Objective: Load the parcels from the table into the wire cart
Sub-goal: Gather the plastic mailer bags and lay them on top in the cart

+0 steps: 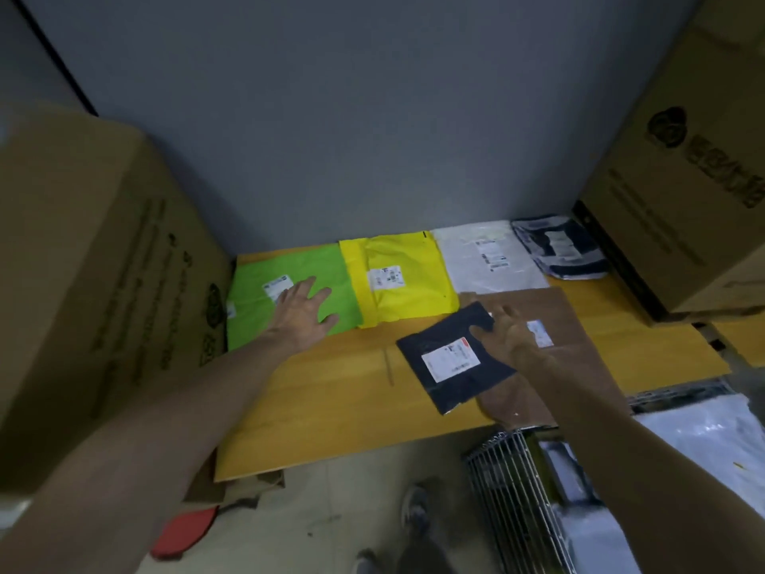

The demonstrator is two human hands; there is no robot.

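Note:
Several flat parcels lie on the wooden table (331, 408). My left hand (304, 314) rests with spread fingers on the green parcel (256, 316) at the left. My right hand (511, 337) grips the edge of a dark navy parcel (451, 366), thumb on top, lifting it over a brown paper parcel (550, 316). Behind these lie a yellow parcel (407, 279), a white parcel (484, 258) and a dark patterned parcel (559, 250). The wire cart (517, 490) stands below the table's front right edge, with a white bag (703, 441) in it.
A big cardboard box (82, 283) stands at the table's left end and another cardboard box (683, 180) at the right end. A grey wall (331, 118) backs the table. My shoes (416, 511) and a red object (186, 532) are on the floor.

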